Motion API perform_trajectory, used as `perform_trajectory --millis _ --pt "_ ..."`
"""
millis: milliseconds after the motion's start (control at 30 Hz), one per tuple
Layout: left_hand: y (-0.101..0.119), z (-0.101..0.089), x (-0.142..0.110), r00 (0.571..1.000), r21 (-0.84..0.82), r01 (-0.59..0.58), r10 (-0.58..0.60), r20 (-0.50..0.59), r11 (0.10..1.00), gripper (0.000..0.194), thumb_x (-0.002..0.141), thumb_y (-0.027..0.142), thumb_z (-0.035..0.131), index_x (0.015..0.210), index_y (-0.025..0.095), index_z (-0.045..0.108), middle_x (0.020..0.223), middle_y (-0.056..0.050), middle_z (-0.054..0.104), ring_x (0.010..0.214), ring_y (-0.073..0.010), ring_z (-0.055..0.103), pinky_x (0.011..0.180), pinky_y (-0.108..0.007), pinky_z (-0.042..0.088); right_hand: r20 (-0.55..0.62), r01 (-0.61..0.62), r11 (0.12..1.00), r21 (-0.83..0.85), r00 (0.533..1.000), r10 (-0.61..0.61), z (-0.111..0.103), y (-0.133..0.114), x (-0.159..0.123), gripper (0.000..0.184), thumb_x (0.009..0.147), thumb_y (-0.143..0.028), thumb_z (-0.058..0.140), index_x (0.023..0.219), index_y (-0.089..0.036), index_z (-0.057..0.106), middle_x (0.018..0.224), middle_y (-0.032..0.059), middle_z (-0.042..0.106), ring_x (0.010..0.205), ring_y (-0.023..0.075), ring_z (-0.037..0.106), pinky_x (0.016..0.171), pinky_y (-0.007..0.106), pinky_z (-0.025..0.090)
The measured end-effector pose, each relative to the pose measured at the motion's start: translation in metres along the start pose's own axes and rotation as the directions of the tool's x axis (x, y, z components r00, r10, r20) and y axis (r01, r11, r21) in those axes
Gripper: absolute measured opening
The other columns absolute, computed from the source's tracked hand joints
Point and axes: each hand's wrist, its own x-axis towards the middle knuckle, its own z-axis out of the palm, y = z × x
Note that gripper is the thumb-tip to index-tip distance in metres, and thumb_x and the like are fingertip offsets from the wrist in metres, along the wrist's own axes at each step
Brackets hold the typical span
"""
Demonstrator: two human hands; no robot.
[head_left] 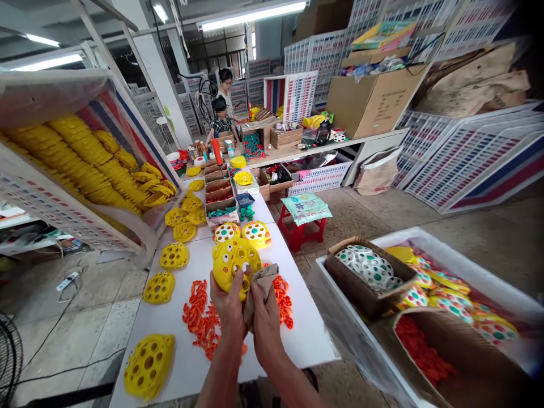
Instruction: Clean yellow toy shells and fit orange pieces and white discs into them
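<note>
A yellow plastic toy shell (229,260) with round holes and a printed animal face is gripped by my left hand (229,303), thumb across its front. My right hand (267,320) is closed on a grey-brown cloth (267,277), which touches the shell's lower right edge. Beneath both hands, orange plastic pieces (206,326) lie in loose heaps on the white table (306,340). Just beyond the shell are two toys with white discs, one at the left (226,232) and one at the right (256,233).
More yellow shells (149,365) line the table's left side. Partitioned boxes (221,209) hold small parts farther back. A crate of yellow pieces (93,164) tilts at left. At right, a white bin (425,233) contains cartons and finished-looking toys. A red stool (304,229) and two people stand beyond.
</note>
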Motion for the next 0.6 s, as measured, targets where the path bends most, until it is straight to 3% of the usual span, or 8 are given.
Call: perform_trajectory --millis 100,167,233,333,367,400,500,600 --pt "0.001 -0.01 0.005 0.999 0.028 0.024 -0.025 0.036 0.999 0.042 0.072 0.026 0.085 0.107 0.026 0.062 0.107 -0.003 0.077 0.102 -0.0242 0.074 0.087 -0.033 0.06 -0.021 -0.082 0.993 0.086 0.996 0.085 -0.015 -0.013 0.017 0.058 0.09 -0.055 0.064 0.135 -0.019 0.057 0.124 0.0121 0.072 0.103 0.0271 0.072 0.079 0.035 0.061" --pt "0.019 -0.026 0.015 0.992 0.051 0.088 -0.093 0.087 0.995 0.04 0.074 0.027 0.081 0.111 0.024 0.066 0.116 -0.007 0.075 0.113 -0.0263 0.07 0.092 -0.035 0.059 0.111 -0.068 0.995 0.069 0.992 0.06 -0.039 -0.03 0.038 0.055 0.083 -0.051 0.073 0.127 -0.019 0.064 0.115 0.0091 0.075 0.096 0.0261 0.072 0.074 0.033 0.06" --pt "0.042 -0.04 0.03 0.976 0.06 0.156 -0.163 0.145 0.986 0.038 0.081 0.036 0.074 0.116 0.023 0.067 0.123 -0.012 0.073 0.113 -0.0292 0.071 0.088 -0.04 0.062 0.313 -0.05 0.999 0.013 0.949 0.043 -0.063 -0.051 0.06 0.051 0.077 -0.044 0.08 0.119 -0.019 0.07 0.105 0.0053 0.077 0.09 0.0238 0.07 0.074 0.031 0.057" --pt "0.064 -0.043 0.049 0.817 0.217 0.359 -0.418 0.397 0.908 0.047 0.075 0.025 0.08 0.121 0.021 0.067 0.121 -0.014 0.075 0.096 -0.0291 0.076 0.077 -0.038 0.064 0.548 -0.042 0.996 -0.082 0.833 0.08 -0.08 -0.075 0.086 0.049 0.076 -0.037 0.081 0.12 -0.02 0.071 0.102 0.0027 0.076 0.089 0.0219 0.068 0.076 0.031 0.055" --pt "0.065 -0.04 0.052 0.772 0.257 0.389 -0.465 0.433 0.885 0.049 0.073 0.02 0.082 0.121 0.02 0.068 0.118 -0.014 0.076 0.091 -0.0287 0.077 0.074 -0.036 0.065 0.571 -0.021 0.994 -0.106 0.817 0.078 -0.078 -0.08 0.091 0.047 0.077 -0.038 0.08 0.119 -0.02 0.072 0.101 0.0026 0.075 0.088 0.0218 0.067 0.076 0.032 0.054" --pt "0.062 -0.035 0.052 0.76 0.265 0.399 -0.479 0.44 0.878 0.05 0.072 0.017 0.083 0.12 0.02 0.068 0.115 -0.013 0.077 0.088 -0.0285 0.078 0.072 -0.036 0.065 0.553 0.02 0.992 -0.125 0.831 0.053 -0.074 -0.081 0.093 0.044 0.078 -0.039 0.078 0.116 -0.019 0.072 0.099 0.0027 0.075 0.086 0.0218 0.066 0.076 0.032 0.054" --pt "0.039 -0.021 0.047 0.858 0.118 0.36 -0.378 0.347 0.925 0.048 0.074 0.018 0.084 0.119 0.021 0.067 0.11 -0.009 0.079 0.091 -0.0267 0.078 0.078 -0.036 0.064 0.299 0.171 0.971 -0.167 0.947 -0.115 -0.048 -0.065 0.077 0.039 0.088 -0.045 0.066 0.113 -0.016 0.071 0.095 0.0059 0.074 0.088 0.024 0.066 0.08 0.035 0.055" --pt "0.012 -0.016 0.041 0.954 -0.116 0.252 -0.226 0.197 0.961 0.046 0.079 0.021 0.081 0.122 0.023 0.065 0.109 -0.006 0.079 0.098 -0.0231 0.076 0.088 -0.036 0.062 0.091 0.197 0.963 -0.182 0.979 -0.183 -0.021 -0.026 0.039 0.048 0.098 -0.044 0.049 0.14 -0.019 0.054 0.126 0.0136 0.068 0.117 0.0292 0.063 0.094 0.042 0.055"
